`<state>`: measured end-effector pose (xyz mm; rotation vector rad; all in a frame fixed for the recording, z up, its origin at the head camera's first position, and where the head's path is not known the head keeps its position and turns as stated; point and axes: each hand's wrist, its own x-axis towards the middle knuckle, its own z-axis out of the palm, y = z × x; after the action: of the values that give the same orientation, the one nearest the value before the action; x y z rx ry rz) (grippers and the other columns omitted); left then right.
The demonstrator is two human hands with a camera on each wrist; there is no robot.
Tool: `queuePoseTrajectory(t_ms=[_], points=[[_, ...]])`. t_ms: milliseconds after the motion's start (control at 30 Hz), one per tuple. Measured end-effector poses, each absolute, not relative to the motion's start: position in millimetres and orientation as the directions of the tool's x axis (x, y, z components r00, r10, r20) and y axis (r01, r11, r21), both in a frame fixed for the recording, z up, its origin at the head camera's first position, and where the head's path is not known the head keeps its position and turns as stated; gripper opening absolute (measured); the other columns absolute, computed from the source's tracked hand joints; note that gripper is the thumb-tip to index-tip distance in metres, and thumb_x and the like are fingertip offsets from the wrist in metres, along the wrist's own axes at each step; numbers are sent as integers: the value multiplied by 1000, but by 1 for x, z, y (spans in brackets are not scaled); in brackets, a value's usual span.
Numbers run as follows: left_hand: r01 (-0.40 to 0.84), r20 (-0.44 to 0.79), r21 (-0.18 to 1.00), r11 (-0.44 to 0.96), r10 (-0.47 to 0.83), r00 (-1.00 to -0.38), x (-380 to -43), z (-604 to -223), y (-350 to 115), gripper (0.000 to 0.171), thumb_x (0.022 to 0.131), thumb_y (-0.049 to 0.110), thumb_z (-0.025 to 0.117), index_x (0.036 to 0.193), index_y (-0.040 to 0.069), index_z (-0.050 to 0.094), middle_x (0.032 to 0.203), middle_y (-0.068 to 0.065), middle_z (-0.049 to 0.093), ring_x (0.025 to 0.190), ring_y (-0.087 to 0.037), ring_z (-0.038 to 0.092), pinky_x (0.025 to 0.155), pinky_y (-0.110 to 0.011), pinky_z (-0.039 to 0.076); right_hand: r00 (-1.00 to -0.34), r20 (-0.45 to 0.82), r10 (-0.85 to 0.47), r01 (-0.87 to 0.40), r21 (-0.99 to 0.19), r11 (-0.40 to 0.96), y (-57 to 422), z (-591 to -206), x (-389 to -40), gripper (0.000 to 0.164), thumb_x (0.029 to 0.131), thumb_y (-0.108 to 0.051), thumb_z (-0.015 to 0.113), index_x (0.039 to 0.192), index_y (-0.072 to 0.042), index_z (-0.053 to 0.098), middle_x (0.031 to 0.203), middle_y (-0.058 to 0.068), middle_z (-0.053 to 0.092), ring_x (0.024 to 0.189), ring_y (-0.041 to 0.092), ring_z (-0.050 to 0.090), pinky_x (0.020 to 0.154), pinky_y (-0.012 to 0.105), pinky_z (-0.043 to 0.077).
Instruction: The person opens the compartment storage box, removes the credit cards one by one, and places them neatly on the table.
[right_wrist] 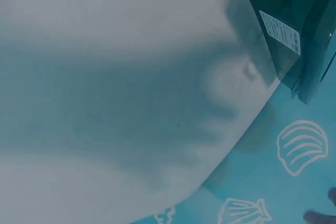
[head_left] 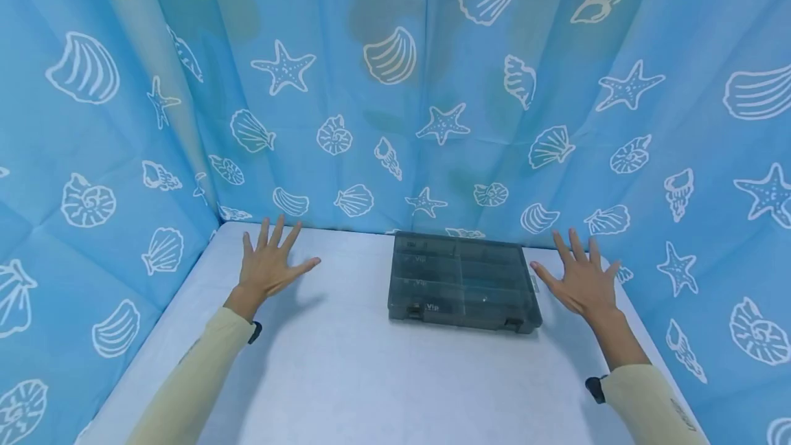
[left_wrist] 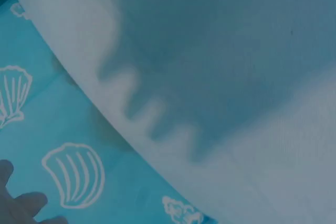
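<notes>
My left hand [head_left: 267, 268] is held over the back left of the table, palm down, fingers straight and spread, holding nothing. At the back right, my right hand [head_left: 583, 281] hovers with its fingers spread too, just right of a dark, see-through plastic organizer box [head_left: 463, 281]. The box has its lid down, inner dividers and two latches on its front side. In the right wrist view, a white label [right_wrist: 281, 31] shows on the side of the box. Only a few fingertips [left_wrist: 31, 203] of the left hand appear in the left wrist view, with its shadow on the cloth.
A white cloth [head_left: 346, 376] covers the table. Blue curtains [head_left: 346, 88] with white shell and starfish prints stand along the back, left and right edges. Both sleeved forearms reach in from the front, with a dark band [head_left: 595, 390] at the right wrist.
</notes>
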<state>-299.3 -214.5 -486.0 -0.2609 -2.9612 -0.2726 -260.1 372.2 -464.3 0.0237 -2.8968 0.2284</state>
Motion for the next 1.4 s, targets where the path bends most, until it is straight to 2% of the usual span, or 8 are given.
queuePoseTrajectory(t_ms=[67,167,267,433,700,900,1100,1400], points=[[166,127,255,953,137,-982,-296,-486,-211,84,91,72,39,148,11,40,148,-21,40,134,-43,38,107,-65,27,-980,190,52,0,-261,965,371,-468,-259,89,92,-68,43,153,-7,26,152,28,29,134,55,27,98,79,20],[104,-6,478,872,122,-992,-288,-489,-197,55,99,50,46,122,2,62,107,-17,67,93,-34,65,81,-49,52,-987,49,156,109,-510,853,367,-477,-258,85,93,-64,45,143,4,38,137,33,44,119,51,48,92,64,44],[-2,-170,706,708,167,-971,-279,-496,-171,42,101,37,49,97,0,69,77,-8,66,64,-23,62,59,-34,50,-967,-144,211,250,-706,663,363,-488,-262,86,93,-61,50,139,11,38,131,34,47,113,48,53,87,51,53],[-193,-356,887,419,354,-865,-260,-515,-121,50,103,40,40,92,-1,68,68,-4,61,53,-15,54,48,-25,43,-912,-386,141,406,-792,457,359,-499,-269,96,95,-57,52,144,18,17,144,38,28,130,51,36,102,52,43],[-271,-362,932,242,571,-737,-232,-540,-64,56,104,43,37,105,-2,70,76,-5,69,55,-14,65,47,-24,50,-886,-447,125,457,-796,396,353,-508,-278,92,93,-42,64,144,19,18,149,38,21,138,52,23,110,52,31],[-361,-354,927,105,567,-744,-228,-547,-47,63,102,50,37,116,-4,65,83,-4,70,59,-14,67,51,-24,53,-894,-441,81,434,-805,404,346,-508,-286,90,92,-45,65,143,17,24,147,34,27,137,48,29,109,51,34],[-520,-383,847,-116,546,-745,-230,-551,-34,69,98,54,45,126,-7,57,85,-1,64,61,-10,65,58,-24,55,-889,-446,101,444,-789,424,345,-505,-288,86,91,-47,66,140,15,33,132,23,40,114,33,46,101,44,44],[-530,-364,802,-276,477,-800,-225,-552,-7,36,104,34,35,105,1,50,76,-1,60,60,-13,65,58,-27,56,-884,-458,92,453,-794,405,347,-506,-290,87,88,-48,69,139,14,35,124,20,43,109,30,48,94,38,48]])
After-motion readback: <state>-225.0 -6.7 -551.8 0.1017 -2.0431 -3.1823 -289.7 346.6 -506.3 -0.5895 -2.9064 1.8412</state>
